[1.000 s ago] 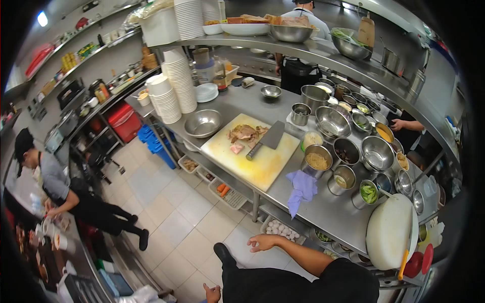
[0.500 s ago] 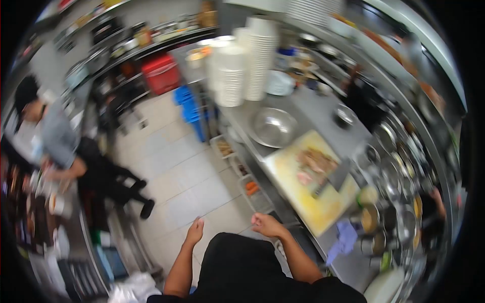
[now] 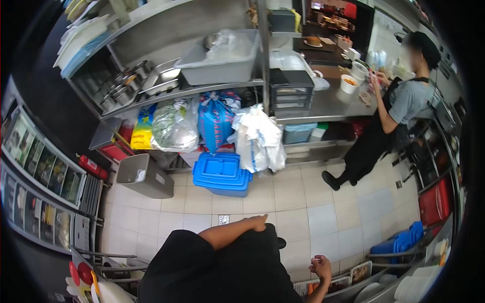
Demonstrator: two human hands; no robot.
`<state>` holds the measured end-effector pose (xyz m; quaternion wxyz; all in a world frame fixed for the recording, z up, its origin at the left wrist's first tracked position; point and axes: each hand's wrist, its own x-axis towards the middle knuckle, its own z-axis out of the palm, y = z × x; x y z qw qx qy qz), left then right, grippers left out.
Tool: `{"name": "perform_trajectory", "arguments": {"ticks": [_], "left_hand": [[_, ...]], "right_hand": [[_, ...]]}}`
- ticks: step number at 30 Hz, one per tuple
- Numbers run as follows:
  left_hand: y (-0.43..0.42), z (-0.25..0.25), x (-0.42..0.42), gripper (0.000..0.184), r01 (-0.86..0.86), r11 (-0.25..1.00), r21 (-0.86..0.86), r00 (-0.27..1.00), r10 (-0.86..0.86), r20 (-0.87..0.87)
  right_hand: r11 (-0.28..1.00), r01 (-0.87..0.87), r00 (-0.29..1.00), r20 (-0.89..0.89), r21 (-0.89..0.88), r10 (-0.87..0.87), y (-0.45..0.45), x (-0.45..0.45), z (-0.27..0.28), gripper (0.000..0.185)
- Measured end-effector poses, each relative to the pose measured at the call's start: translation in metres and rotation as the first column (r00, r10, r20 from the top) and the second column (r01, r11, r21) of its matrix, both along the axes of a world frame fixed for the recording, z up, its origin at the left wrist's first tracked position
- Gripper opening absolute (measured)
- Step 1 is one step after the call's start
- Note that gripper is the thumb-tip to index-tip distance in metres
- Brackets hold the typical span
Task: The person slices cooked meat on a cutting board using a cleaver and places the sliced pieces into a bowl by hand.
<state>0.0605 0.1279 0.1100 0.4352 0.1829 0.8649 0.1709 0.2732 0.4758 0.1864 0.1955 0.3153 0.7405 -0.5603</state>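
Observation:
My left hand [image 3: 256,222] hangs empty over my dark clothing, above the tiled floor, its fingers loosely extended. Lower right, my right hand [image 3: 321,267] is also empty, with its fingers slightly bent and apart. It is near the low shelf holding a container of carrots [image 3: 311,288]. Neither hand touches any object. A blue lidded bin [image 3: 222,173] stands on the floor beyond my left hand, with a grey waste bin [image 3: 145,176] to its left.
A co-worker [image 3: 394,106] in a dark apron stands at the steel counter [image 3: 328,103] at right, hands near white tubs. Filled bags [image 3: 217,118] lie under a shelf with a grey tub [image 3: 220,65]. Glass-door fridges [image 3: 43,164] and a fire extinguisher [image 3: 92,166] are at left.
The view has swung left, away from the counter with the cutting board, towards shelves, bags and fridges. The co-worker now appears at right. My left arm has come across in front of my body.

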Motion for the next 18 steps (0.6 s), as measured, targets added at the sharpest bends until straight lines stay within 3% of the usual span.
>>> {"name": "perform_trajectory", "arguments": {"ticks": [3, 7, 9, 10, 11, 13, 15, 18], "left_hand": [[-0.053, 0.016, 0.019, 0.092, -0.161, 0.984, -0.075, 0.986, 0.164, 0.031], [-0.071, 0.052, 0.035, 0.089, -0.324, 0.946, 0.008, 0.944, 0.323, 0.068], [-0.073, 0.028, 0.035, 0.077, -0.363, 0.921, 0.140, 0.932, 0.360, 0.049], [-0.078, -0.016, 0.029, 0.067, -0.288, 0.928, 0.236, 0.952, 0.303, -0.030], [-0.075, -0.015, 0.024, 0.063, -0.266, 0.931, 0.250, 0.957, 0.286, -0.048], [-0.070, -0.054, -0.009, 0.060, 0.067, 0.985, 0.159, 0.995, -0.054, -0.085], [-0.056, -0.036, -0.027, 0.063, -0.013, 0.950, 0.313, 0.994, 0.047, -0.101], [-0.020, -0.041, -0.064, 0.069, 0.008, 0.950, 0.313, 1.000, -0.017, 0.025]], "right_hand": [[0.947, -0.185, 0.971, -0.097, 0.261, 0.217, 0.002, -0.027, -0.043, 0.018], [0.925, -0.235, 0.951, -0.124, 0.298, 0.282, -0.018, -0.058, -0.088, 0.022], [0.922, -0.262, 0.944, -0.124, 0.285, 0.307, -0.029, -0.062, -0.109, 0.024], [0.915, -0.298, 0.925, -0.155, 0.274, 0.347, -0.040, -0.065, -0.117, 0.022], [0.919, -0.289, 0.926, -0.166, 0.268, 0.339, -0.049, -0.063, -0.121, 0.021], [0.928, -0.317, 0.922, -0.166, 0.196, 0.350, -0.068, -0.060, -0.113, 0.022], [0.914, -0.339, 0.903, -0.197, 0.222, 0.383, -0.077, -0.051, -0.094, 0.028], [0.894, -0.252, 0.946, -0.098, 0.371, 0.307, -0.077, -0.042, -0.058, 0.030]]}}
